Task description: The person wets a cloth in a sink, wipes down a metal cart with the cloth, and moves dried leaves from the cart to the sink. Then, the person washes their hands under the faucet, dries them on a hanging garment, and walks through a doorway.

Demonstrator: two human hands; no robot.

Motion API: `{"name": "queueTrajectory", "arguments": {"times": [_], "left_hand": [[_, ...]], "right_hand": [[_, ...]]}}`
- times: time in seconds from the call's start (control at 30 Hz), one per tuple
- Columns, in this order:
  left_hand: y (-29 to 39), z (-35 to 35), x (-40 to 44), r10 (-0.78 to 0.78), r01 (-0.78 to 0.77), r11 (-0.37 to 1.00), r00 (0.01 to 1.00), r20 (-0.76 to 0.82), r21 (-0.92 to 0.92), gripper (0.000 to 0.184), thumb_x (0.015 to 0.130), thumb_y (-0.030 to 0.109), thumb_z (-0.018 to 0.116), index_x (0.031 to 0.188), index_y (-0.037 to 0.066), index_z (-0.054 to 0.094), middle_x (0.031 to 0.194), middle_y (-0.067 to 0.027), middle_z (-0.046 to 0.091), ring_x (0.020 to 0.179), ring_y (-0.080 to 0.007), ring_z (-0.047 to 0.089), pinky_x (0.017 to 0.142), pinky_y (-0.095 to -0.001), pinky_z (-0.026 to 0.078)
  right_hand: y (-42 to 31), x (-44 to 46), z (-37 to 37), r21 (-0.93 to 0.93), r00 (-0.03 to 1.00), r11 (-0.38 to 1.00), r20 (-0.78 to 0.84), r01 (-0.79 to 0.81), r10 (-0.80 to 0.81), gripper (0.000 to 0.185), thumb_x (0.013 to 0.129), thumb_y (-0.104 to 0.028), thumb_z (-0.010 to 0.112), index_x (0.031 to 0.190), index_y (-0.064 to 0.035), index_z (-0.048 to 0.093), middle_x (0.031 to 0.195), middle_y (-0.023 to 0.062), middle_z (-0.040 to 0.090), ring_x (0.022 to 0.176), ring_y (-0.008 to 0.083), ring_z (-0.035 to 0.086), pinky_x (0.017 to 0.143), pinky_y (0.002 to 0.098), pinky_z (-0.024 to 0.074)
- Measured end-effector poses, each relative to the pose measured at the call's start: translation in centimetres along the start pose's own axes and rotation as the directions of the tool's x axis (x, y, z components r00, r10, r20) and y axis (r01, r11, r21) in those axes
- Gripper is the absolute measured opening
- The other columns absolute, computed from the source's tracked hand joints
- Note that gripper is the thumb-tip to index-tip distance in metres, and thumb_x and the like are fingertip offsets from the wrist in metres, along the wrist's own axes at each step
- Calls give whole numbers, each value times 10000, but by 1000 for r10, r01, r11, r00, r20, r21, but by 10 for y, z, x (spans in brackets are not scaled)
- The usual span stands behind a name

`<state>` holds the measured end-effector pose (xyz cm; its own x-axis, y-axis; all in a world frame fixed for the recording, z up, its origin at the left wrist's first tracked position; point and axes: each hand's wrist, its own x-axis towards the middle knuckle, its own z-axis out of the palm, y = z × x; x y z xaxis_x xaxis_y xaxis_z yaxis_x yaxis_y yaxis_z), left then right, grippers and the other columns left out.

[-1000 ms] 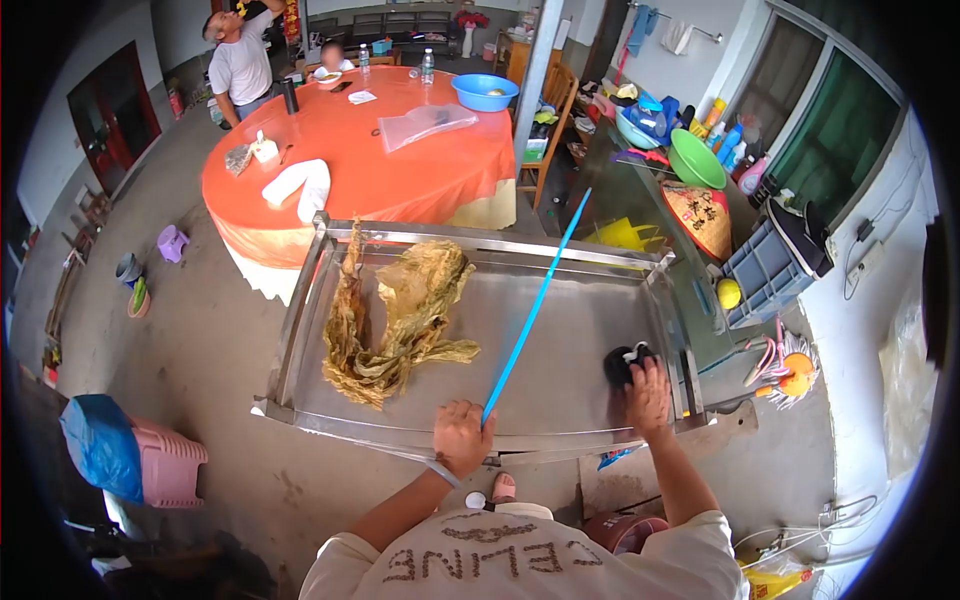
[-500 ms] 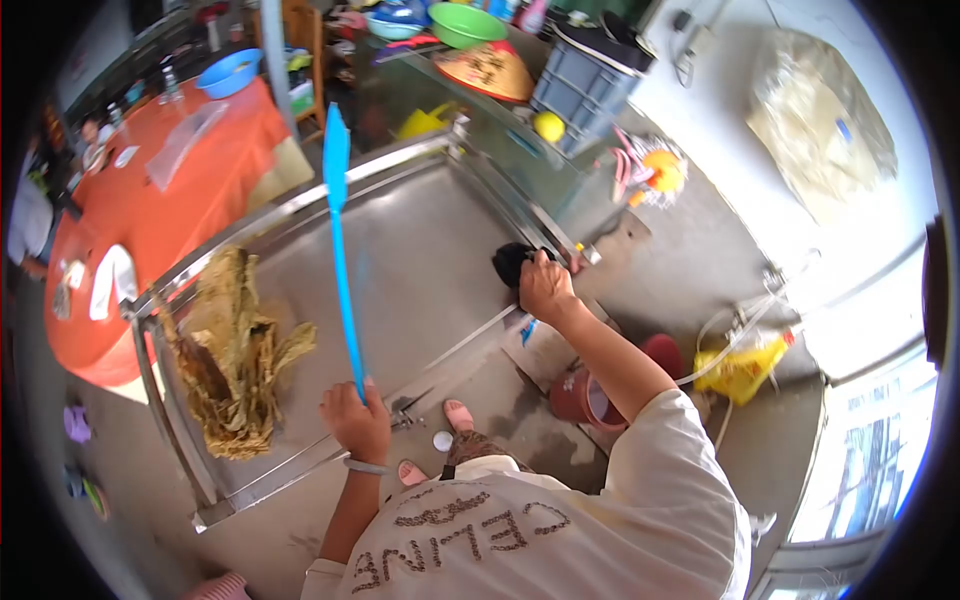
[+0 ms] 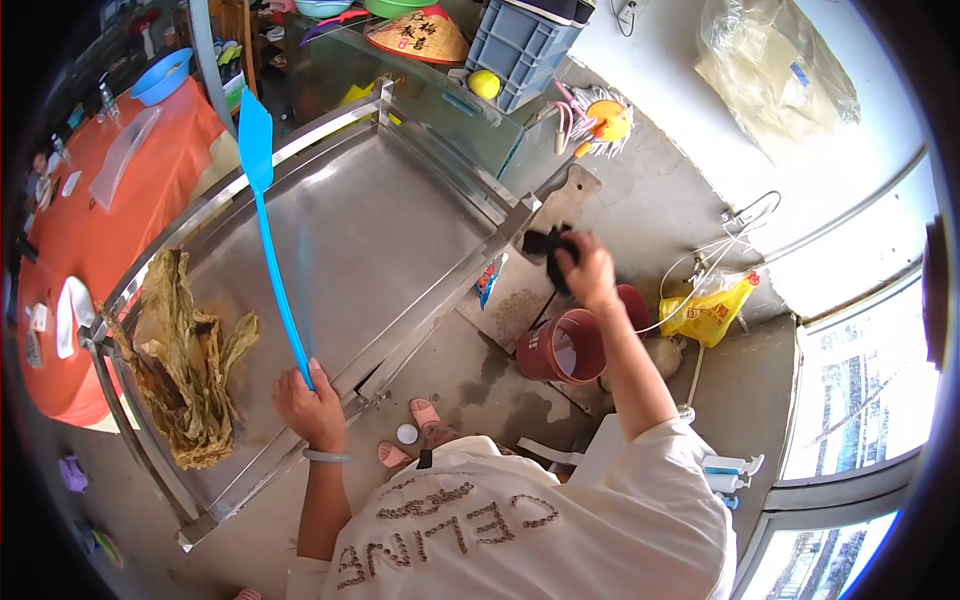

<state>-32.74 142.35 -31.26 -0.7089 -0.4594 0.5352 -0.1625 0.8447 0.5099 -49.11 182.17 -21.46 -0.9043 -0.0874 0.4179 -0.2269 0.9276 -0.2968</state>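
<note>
Here on the left, the left hand (image 3: 310,408) is clamping its fingers round the handle of a blue swatter (image 3: 268,240), which is slanting up over the metal table (image 3: 340,250). Across to the right, a black thing (image 3: 552,250), too blurred for naming, is hanging just beyond the table's corner, and the right hand (image 3: 590,272) is gripping it. So the step in hand, I'm judging, is handling that black thing off the table while the left is minding the swatter. The next move, to my eye, is calling for a firm right-hand hold and clearance from the rail.

Now the counting, left to right! One orange-covered table (image 3: 110,240) is showing; one leafy heap (image 3: 190,375) is lying on the metal table's left end, its leaves crumpling too much for separate counting. One metal table, one swatter, two pink sandals (image 3: 424,411). One bucket (image 3: 537,355) is standing near the black thing, a reddish shape half hiding behind it; I can't tell whether that's a second. One black thing, one mop (image 3: 610,120), and one yellow bag (image 3: 712,315) is slumping by the wall.
</note>
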Motion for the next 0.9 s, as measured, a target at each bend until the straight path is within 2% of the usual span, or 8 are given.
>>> {"name": "queueTrajectory", "arguments": {"times": [0.13, 0.27, 0.33, 0.43, 0.53, 0.73, 0.83, 0.9], "left_hand": [[0, 4, -1, -29, 29, 999, 1000, -9, -42, 275, 916, 187, 578, 703, 32, 499, 692, -120, 509, 715, -339, 509, 655, -450, 386], [0, 5, -1, -47, 47, 998, 999, 0, -37, 275, 915, 187, 583, 703, 36, 496, 683, -121, 509, 704, -338, 511, 650, -447, 386], [1, 5, 0, -59, 58, 998, 998, -18, -27, 276, 913, 191, 587, 701, 38, 497, 678, -122, 508, 690, -337, 510, 643, -448, 387], [4, 2, 1, -82, 82, 996, 997, 2, -30, 288, 911, 196, 591, 695, 32, 493, 675, -126, 505, 679, -334, 512, 631, -454, 386], [4, 2, 2, -114, 114, 993, 993, -7, 4, 293, 907, 193, 593, 688, 27, 491, 676, -129, 505, 675, -334, 516, 627, -457, 390], [7, 0, 2, -88, 87, 996, 995, -45, -21, 281, 904, 179, 593, 694, 17, 500, 682, -137, 508, 690, -346, 517, 636, -460, 398], [4, 3, 1, -79, 79, 997, 996, -37, 5, 277, 904, 173, 592, 697, 13, 502, 685, -144, 508, 702, -352, 516, 643, -463, 399], [3, 4, 0, -80, 80, 997, 996, -35, 12, 272, 903, 171, 594, 701, 11, 506, 690, -147, 511, 708, -353, 516, 647, -464, 398]], "right_hand": [[-41, 66, -54, 66, 975, 983, -159, 169, -157, 276, 775, -67, 669, 1045, -101, 626, 1089, 136, 586, 974, 363, 603, 833, 433, 500], [-42, 112, -19, 19, 877, 884, 115, 467, -466, 306, 732, -184, 704, 1031, -134, 665, 1148, 117, 579, 1053, 329, 581, 895, 409, 489], [-47, 119, 10, -83, 802, 912, 512, 402, -307, 335, 713, -281, 700, 1023, -155, 681, 1138, 127, 578, 1044, 329, 590, 888, 401, 494], [-52, 145, 18, -90, 714, 925, 665, 368, -219, 324, 690, -314, 698, 961, -138, 685, 1130, 135, 584, 1004, 343, 599, 881, 401, 486], [-51, 144, 30, -180, 796, 933, 586, 312, -153, 375, 636, -310, 704, 962, -127, 688, 1092, 138, 608, 955, 344, 618, 863, 400, 494], [-11, 177, 57, 56, 680, 995, 734, -82, 14, 320, 672, -260, 675, 926, -66, 644, 792, 94, 637, 797, 213, 640, 698, 323, 498], [23, 181, 62, 282, 469, 790, 883, -544, 8, 196, 752, -176, 646, 904, -64, 595, 803, 4, 611, 753, 96, 621, 646, 242, 500], [35, 173, 68, 417, 480, 612, 874, -673, -67, 218, 771, -178, 645, 947, -61, 589, 834, 10, 621, 756, 103, 629, 658, 246, 517]]}}
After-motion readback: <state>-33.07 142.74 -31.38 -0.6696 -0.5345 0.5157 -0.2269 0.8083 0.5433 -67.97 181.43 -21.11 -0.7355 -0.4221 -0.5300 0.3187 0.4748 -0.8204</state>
